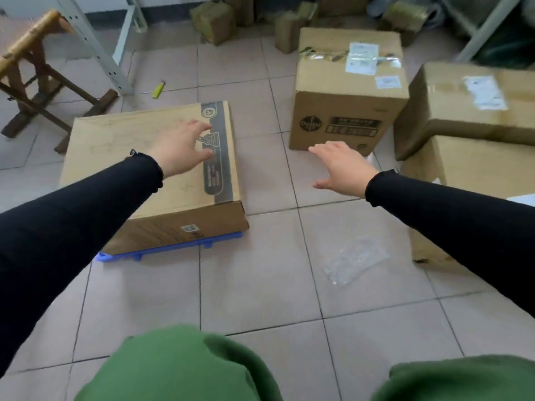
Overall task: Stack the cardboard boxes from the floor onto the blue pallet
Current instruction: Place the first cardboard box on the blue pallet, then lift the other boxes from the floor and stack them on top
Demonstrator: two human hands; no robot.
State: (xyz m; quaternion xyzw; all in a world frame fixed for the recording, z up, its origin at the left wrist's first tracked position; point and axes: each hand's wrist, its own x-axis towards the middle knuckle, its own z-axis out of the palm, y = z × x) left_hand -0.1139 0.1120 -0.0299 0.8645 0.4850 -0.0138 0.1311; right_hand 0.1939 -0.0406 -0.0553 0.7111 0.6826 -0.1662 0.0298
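A wide flat cardboard box (pixel 121 157) lies on the blue pallet (pixel 173 248), which shows only as a strip under the box's near edge. My left hand (pixel 182 146) hovers open over the box's top, fingers spread. My right hand (pixel 341 166) is open above the tiled floor, in front of a tall cardboard box (pixel 347 111) with white labels on its taped top. Two more large cardboard boxes (pixel 469 111) (pixel 474 169) stand on the floor at the right, one behind the other.
A wooden stool (pixel 37 76) stands at the left by a white shelf leg (pixel 95 41). A yellow lighter (pixel 158 88) and a clear plastic wrapper (pixel 353 261) lie on the tiles. Several small wrapped parcels (pixel 214 21) sit along the back wall.
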